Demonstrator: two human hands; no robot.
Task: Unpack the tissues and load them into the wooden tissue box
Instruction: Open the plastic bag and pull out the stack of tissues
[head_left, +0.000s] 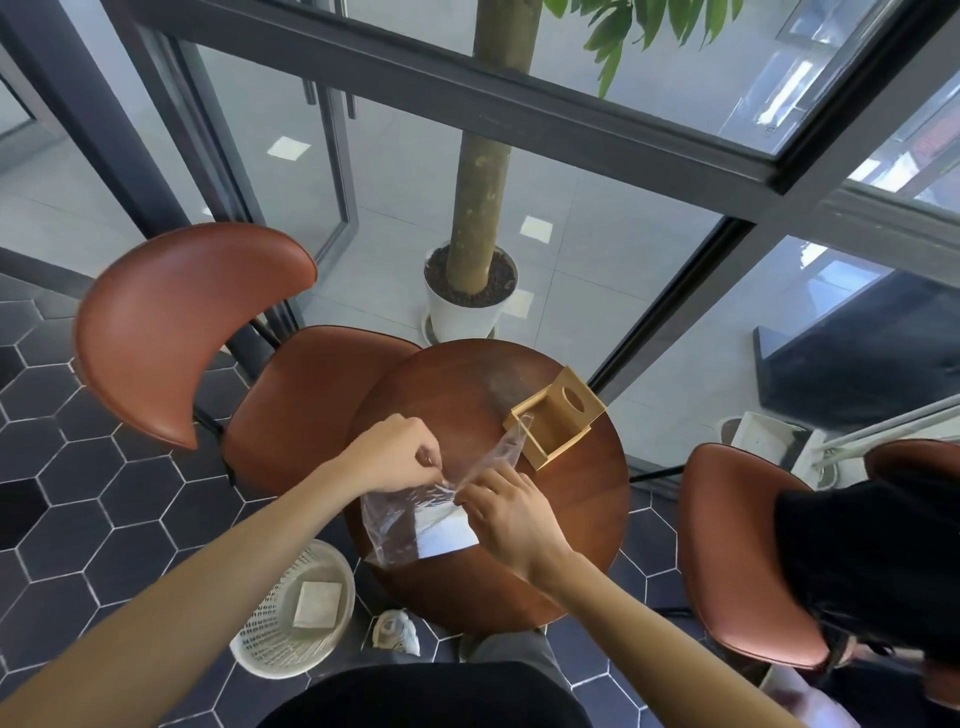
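Note:
A white tissue pack (445, 531) lies on the round wooden table (571, 499), partly inside a clear plastic wrapper (395, 525). My left hand (397, 457) pinches the wrapper's upper left edge. My right hand (511, 512) grips the wrapper at the tissue pack's near corner; a loose flap of the plastic sticks up toward the box. The wooden tissue box (555, 422) lies on its side at the table's far right, its open side facing up and left, empty, with an oval slot in its far panel.
A brown chair (192, 322) stands left of the table, another brown chair (737, 551) with dark cloth on it to the right. A white basket (296, 613) holding a flat pad sits on the hex-tiled floor. A potted tree (470, 291) and glass wall are behind.

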